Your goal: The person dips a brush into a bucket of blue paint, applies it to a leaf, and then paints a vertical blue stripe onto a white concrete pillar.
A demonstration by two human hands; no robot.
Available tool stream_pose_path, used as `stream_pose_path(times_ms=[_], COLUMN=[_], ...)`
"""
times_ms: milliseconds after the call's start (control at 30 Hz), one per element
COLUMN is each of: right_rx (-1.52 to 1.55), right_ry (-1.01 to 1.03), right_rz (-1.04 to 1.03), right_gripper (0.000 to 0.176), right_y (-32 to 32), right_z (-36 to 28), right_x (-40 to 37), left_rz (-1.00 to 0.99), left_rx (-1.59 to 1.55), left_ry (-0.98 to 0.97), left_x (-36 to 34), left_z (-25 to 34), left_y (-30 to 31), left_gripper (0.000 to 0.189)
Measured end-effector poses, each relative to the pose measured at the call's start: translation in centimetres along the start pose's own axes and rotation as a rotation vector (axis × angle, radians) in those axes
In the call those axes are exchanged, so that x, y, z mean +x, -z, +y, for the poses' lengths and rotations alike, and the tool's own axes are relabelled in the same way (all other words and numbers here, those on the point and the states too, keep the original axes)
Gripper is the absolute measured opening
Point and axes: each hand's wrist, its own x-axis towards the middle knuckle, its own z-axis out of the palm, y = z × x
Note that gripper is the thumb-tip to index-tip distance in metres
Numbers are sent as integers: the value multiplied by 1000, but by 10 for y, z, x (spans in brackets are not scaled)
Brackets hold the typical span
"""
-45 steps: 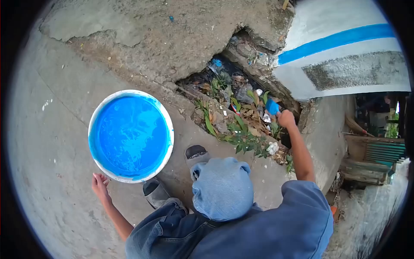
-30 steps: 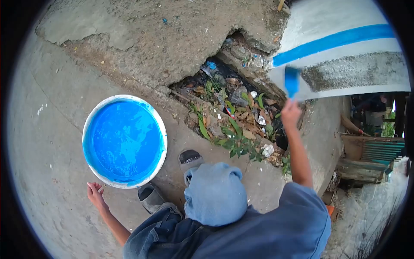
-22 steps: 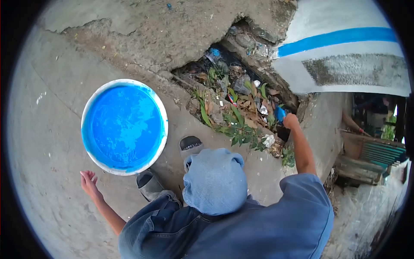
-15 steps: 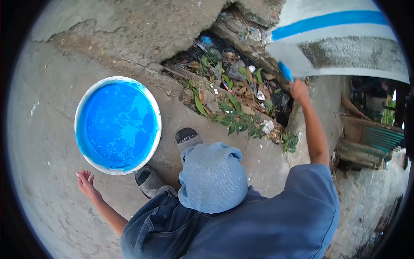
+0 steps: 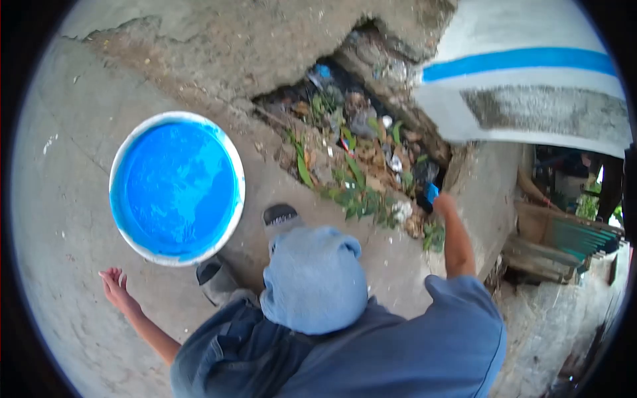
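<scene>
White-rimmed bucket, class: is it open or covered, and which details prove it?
Open. No lid sits on the bucket; its white rim is bare nearly all round, and blue paint shows across its mouth.

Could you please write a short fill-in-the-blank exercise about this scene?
1. The paint in the bucket is ____.
2. The brush is in the person's ____ hand.
3. The left hand holds ____.
4. The stripe on the wall has the same ____ as the paint.

Missing words: blue; right; nothing; colour.
</scene>
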Motion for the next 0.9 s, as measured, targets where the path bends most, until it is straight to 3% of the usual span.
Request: stream_pose_path(times_ms=[33, 100, 167, 233, 367, 433, 467, 533, 567, 600, 633, 667, 700, 733, 767, 800, 867, 900], right_rx=[6, 260, 175, 243, 202, 273, 273, 411, 560, 725, 411, 110, 42, 253, 242, 272, 350, 356], right_ry=[-13, -289, -133, -158, 44, 91, 90, 168, 183, 56, -99, -201, -51, -88, -48, -56, -161, -82], right_rz=[-32, -430, 61, 179, 733, 896, 892, 1215, 1394, 1517, 1133, 424, 14, 229, 299, 240, 8, 118], right_gripper=[33, 41, 45, 46, 31, 26, 26, 21, 19, 18, 20, 22, 24, 25, 25, 29, 37, 45], right_y=[2, 81, 70, 139, 266, 330, 340, 351, 324, 278, 204, 135, 85, 39, 82, 105, 82, 60], right_z=[4, -13, 5, -11, -23, -42, -54, -76, -86, -102, -84, -62, -47, -41, -52, -67, -73, -64], right_x=[-23, -19, 2, -18, -50, -87, -101, -134, -126, -105, -60, -18, -25, -29, -2, 1, -65, -45], left_rz=[-16, -12, -15, -41, -62, -64, -64, -49, -43, -40, -35, -42, -56, -10, -20, -46, -105, -159], left_rx=[-3, -62, -87, -95, -76, -64, -66, -83, -87, -89, -98, -119, -134, -162, -201, -190, -222, -168], left_ry=[17, 27, -10, -33, -64, -69, -88, -93, -113, -136, -139, -154, -169, -139, -157, -171, -219, -258], left_x=[3, 11, 16, 14, -3, -13, -18, -31, -36, -40, -42, -44, -43, -35, -27, -32, -42, -43], left_z=[3, 8, 15, 20, 35, 41, 44, 46, 47, 48, 51, 53, 55, 51, 46, 55, 67, 70], left_y=[-2, -13, -18, -27, -40, -42, -43, -45, -49, -53, -55, -58, -58, -56, -59, -51, -67, -77], left_gripper=[61, 61, 61, 61, 58, 56, 54, 52, 51, 50, 50, 49, 48, 46, 44, 43, 36, 34])
